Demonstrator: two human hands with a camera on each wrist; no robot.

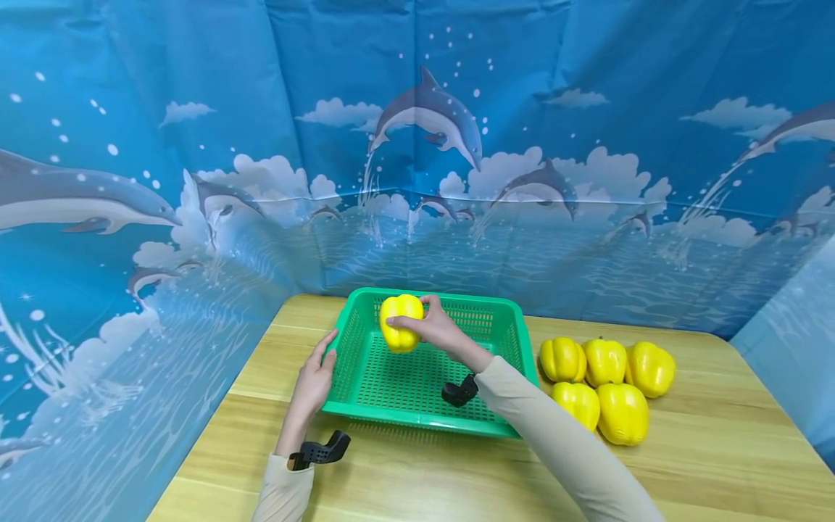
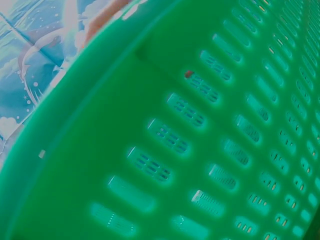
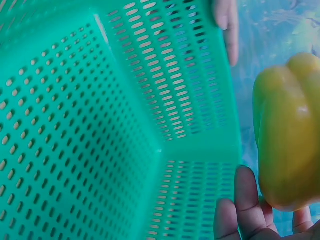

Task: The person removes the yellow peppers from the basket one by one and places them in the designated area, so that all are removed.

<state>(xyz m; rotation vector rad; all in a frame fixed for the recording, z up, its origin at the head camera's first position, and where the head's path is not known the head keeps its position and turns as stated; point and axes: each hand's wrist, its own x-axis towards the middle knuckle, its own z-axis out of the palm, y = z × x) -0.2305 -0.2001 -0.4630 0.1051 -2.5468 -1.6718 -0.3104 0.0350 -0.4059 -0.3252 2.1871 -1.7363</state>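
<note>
Right under the right hand (image 1: 438, 328), which gripped a yellow pepper (image 1: 400, 323) with curled fingers, sat the green basket (image 1: 427, 422), while the left hand (image 1: 314, 380) rested flat against its near-left rim.

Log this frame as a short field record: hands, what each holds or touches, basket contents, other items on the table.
right hand: grips a yellow pepper, held above the basket
left hand: fingers rest on the basket's left rim, holding nothing
basket: green, perforated, on the table; no pepper lies in it
other peppers: five yellow ones, clustered on the table right of the basket
backdrop: blue dolphin-print sheet
</note>
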